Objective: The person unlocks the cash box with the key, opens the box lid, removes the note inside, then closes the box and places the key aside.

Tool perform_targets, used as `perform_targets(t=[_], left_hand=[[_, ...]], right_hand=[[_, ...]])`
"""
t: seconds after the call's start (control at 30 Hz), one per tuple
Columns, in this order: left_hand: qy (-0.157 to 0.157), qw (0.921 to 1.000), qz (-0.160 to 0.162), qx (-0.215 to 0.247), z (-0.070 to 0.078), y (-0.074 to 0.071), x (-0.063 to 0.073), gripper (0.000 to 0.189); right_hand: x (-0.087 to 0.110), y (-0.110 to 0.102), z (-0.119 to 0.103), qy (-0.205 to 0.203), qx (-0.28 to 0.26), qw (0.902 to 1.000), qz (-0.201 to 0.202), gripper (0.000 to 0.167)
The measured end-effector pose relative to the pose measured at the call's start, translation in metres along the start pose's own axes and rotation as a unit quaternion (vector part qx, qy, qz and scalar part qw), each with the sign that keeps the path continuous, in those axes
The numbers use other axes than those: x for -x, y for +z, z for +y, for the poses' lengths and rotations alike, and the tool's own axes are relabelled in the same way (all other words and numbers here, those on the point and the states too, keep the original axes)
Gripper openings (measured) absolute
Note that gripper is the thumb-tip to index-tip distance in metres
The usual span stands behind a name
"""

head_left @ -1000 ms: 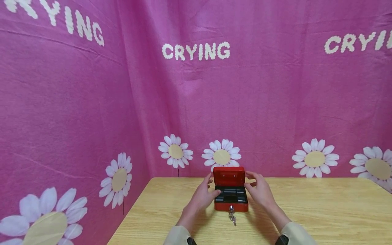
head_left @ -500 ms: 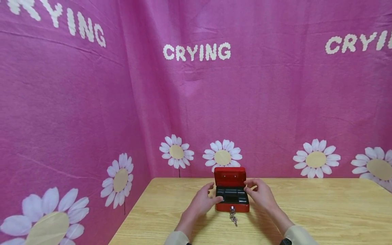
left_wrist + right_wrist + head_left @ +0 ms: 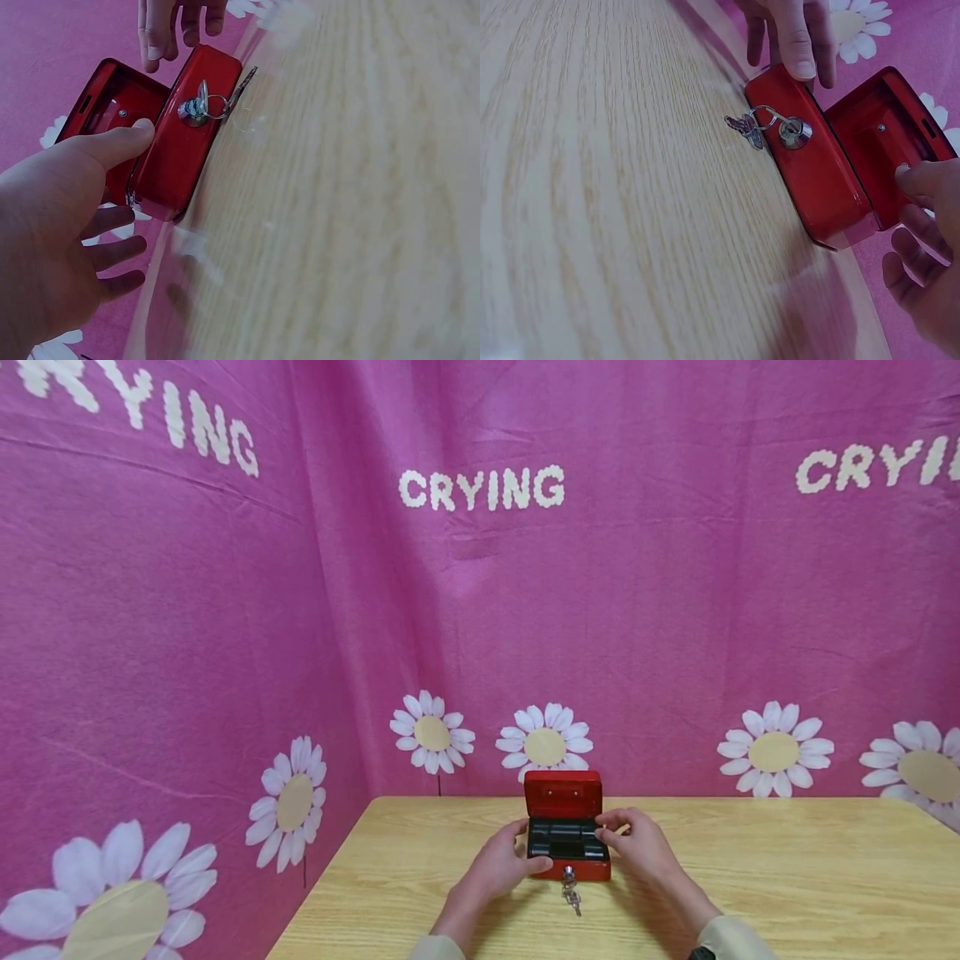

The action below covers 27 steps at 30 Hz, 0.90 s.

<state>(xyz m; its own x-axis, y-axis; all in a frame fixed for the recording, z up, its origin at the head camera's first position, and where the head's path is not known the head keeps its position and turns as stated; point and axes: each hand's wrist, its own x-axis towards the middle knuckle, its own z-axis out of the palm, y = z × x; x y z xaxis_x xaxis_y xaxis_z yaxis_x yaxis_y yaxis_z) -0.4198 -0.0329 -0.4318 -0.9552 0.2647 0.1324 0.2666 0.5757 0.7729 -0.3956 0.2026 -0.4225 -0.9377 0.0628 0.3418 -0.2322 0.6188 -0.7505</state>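
A small red cash box (image 3: 594, 871) stands on the table with its lid (image 3: 562, 802) raised. Inside it a black tray (image 3: 566, 849) with compartments shows. A key sits in the round lock (image 3: 193, 111) on the front, and a ring with more keys (image 3: 573, 900) hangs from it. My left hand (image 3: 498, 864) is at the box's left side, thumb laid at the front rim, its other fingers loosely spread beside the box. At the right side, my right hand (image 3: 641, 845) has half-bent fingers, with thumb and forefinger tips right at the rim by the tray.
The light wood table (image 3: 787, 877) extends to both sides of the box. Behind it and at the left hangs a magenta cloth (image 3: 637, 610) with white daisies and lettering; the box stands near the table's back edge.
My left hand has slid toward the front, its thumb going from the left side to the front rim. My right hand has come down and forward from the lid's edge to the tray's side.
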Motion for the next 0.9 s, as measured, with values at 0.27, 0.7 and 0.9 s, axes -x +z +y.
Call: perform_targets(t=[0.27, 0.7, 0.9], left_hand=[[0.008, 0.9999, -0.001, 0.014, -0.0042, 0.0023, 0.0023, 0.074], [0.005, 0.9996, 0.01, 0.025, -0.0076, 0.0064, 0.0061, 0.068], [0.001, 0.9996, 0.021, 0.018, -0.0067, 0.0072, 0.0064, 0.064]], right_hand=[[-0.0005, 0.003, 0.002, 0.003, -0.01, 0.9999, 0.0, 0.021], [-0.0016, 0.0057, 0.0062, 0.008, -0.003, 0.9999, -0.01, 0.022], [-0.0018, 0.0075, 0.0081, 0.01, -0.005, 0.9999, -0.011, 0.021]])
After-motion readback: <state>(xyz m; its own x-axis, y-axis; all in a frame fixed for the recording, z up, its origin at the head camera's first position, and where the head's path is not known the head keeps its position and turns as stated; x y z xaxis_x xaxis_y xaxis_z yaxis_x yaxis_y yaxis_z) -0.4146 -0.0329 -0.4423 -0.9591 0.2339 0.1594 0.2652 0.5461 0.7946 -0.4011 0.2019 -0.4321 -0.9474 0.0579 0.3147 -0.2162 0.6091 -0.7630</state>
